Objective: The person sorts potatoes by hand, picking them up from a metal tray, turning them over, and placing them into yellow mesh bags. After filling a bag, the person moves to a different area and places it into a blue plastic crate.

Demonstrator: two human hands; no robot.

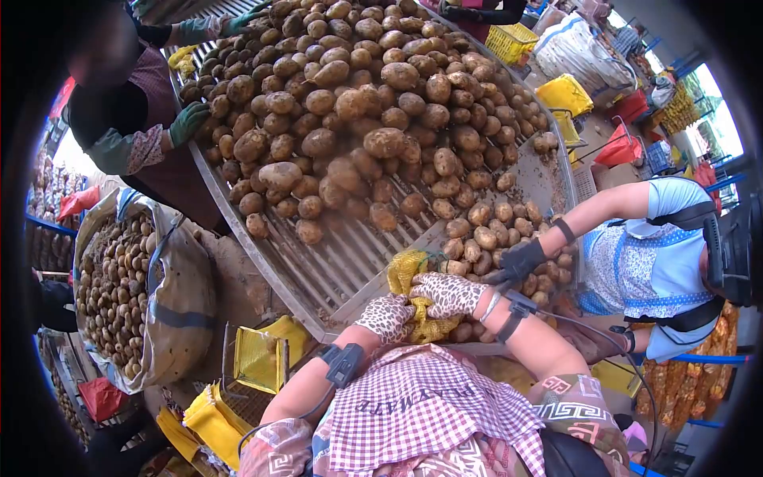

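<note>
A yellow mesh bag (432,327) is bunched between my two hands at the near edge of the sorting table. My left hand (384,317), in a leopard-print glove, has its fingers closed on the bag's left side. In a matching glove, my right hand (451,294) grips the bag from above and to the right. Part of the mesh sticks up beyond my hands. What the bag holds, if anything, is mostly hidden by my gloves. Loose potatoes (485,238) lie in a heap just beyond and to the right of my right hand.
A big pile of potatoes (334,99) covers the slatted table (350,266). A co-worker's dark-gloved hand (520,262) reaches in close at the right. Another person's green glove (189,123) rests at the left rim. A large potato sack (183,294) and yellow bags (216,421) stand left.
</note>
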